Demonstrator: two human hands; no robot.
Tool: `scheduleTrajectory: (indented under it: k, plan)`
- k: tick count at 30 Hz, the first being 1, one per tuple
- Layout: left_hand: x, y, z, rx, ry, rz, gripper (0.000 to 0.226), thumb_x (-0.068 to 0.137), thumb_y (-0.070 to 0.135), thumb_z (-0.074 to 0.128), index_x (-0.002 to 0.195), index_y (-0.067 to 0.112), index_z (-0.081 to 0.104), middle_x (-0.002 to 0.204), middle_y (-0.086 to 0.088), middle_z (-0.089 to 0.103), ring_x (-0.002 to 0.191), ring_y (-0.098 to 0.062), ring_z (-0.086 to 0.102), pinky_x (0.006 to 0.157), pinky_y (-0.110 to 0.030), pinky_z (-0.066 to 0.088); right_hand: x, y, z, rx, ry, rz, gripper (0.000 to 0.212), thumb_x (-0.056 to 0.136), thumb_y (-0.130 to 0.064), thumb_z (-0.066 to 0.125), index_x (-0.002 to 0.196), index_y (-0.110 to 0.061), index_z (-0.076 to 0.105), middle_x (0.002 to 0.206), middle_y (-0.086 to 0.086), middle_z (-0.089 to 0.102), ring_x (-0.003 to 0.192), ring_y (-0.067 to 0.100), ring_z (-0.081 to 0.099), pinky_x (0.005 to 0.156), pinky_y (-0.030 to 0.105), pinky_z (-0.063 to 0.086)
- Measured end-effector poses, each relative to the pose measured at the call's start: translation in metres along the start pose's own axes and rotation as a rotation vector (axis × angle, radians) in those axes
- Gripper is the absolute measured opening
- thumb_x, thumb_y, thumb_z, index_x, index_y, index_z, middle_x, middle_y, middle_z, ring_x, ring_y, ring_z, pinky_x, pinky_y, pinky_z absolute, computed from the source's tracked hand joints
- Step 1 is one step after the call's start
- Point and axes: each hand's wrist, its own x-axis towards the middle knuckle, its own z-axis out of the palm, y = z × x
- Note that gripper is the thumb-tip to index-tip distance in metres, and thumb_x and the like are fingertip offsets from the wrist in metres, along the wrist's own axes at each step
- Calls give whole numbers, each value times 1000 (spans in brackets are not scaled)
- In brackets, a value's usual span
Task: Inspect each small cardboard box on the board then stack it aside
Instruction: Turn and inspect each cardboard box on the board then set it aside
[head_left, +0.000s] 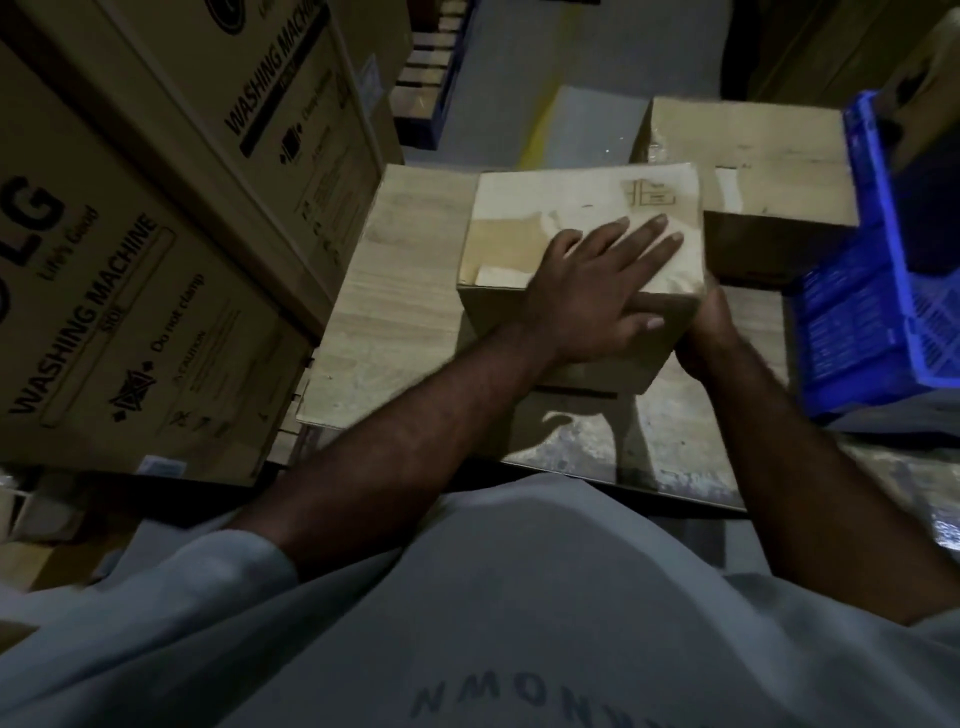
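A small cardboard box sits in the middle of the pale wooden board, its top partly open at the left. My left hand lies flat across its top flaps, fingers spread, thumb over the front edge. My right hand grips the box's near right corner from the side, its fingers mostly hidden behind the box. Another cardboard box rests on the board's far right, just behind and beside the first one.
Big washing-machine cartons are stacked close on the left. A blue plastic crate stands at the right edge of the board. Grey floor with a yellow line and a pallet lies beyond.
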Motion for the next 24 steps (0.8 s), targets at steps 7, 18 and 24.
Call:
scheduleTrajectory:
  k: [7, 18, 24]
  plan:
    - [10, 19, 18, 133, -33, 128, 91, 84, 54, 67, 161, 22, 33, 169, -4, 29, 150, -28, 34, 112, -49, 31, -30, -20, -24, 106, -72, -127, 50, 112, -50, 31, 138, -20, 61, 131, 3, 73, 124, 22, 68, 100, 42, 57]
    - [-22, -17, 8, 121, -51, -183, 100, 90, 63, 59, 165, 18, 12, 173, -15, 4, 159, -34, 6, 124, -52, 16, -69, -7, -13, -1292, 9, -642, 79, 102, -56, 52, 166, -21, 21, 174, 14, 12, 161, 35, 1, 127, 55, 10]
    - [-25, -9, 12, 188, -79, -266, 103, 88, 73, 54, 165, 28, 4, 173, -13, 1, 156, -46, -2, 122, -65, 10, -71, 1, -10, -1489, 16, -623, 83, 101, -63, 44, 167, -20, 16, 174, 17, 3, 161, 35, -3, 126, 59, 12]
